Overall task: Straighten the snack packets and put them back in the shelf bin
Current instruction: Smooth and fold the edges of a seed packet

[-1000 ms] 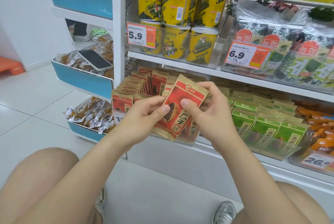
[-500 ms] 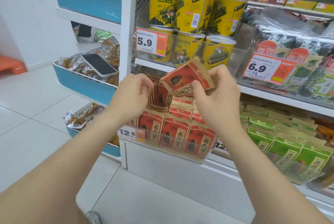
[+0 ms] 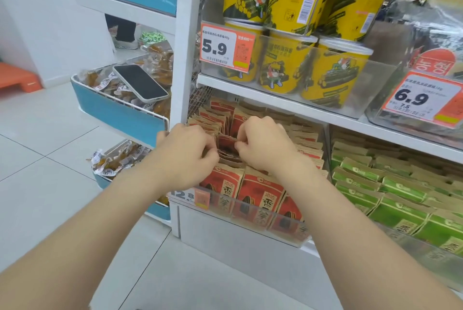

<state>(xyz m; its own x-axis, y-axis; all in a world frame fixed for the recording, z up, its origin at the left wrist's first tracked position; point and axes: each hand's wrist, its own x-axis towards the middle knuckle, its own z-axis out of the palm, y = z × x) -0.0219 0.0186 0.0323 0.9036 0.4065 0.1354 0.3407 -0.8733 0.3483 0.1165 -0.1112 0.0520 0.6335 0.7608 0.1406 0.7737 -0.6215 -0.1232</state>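
Both hands reach into the clear shelf bin, over its rows of red snack packets. The left hand and the right hand have their fingers curled, each pinching one side of a single red packet, which sits low between them, partly sunk among the standing packets in the bin. Right of the bin lie green packets. Above it stand yellow tubs. Left of it a phone rests on snacks in a blue basket.
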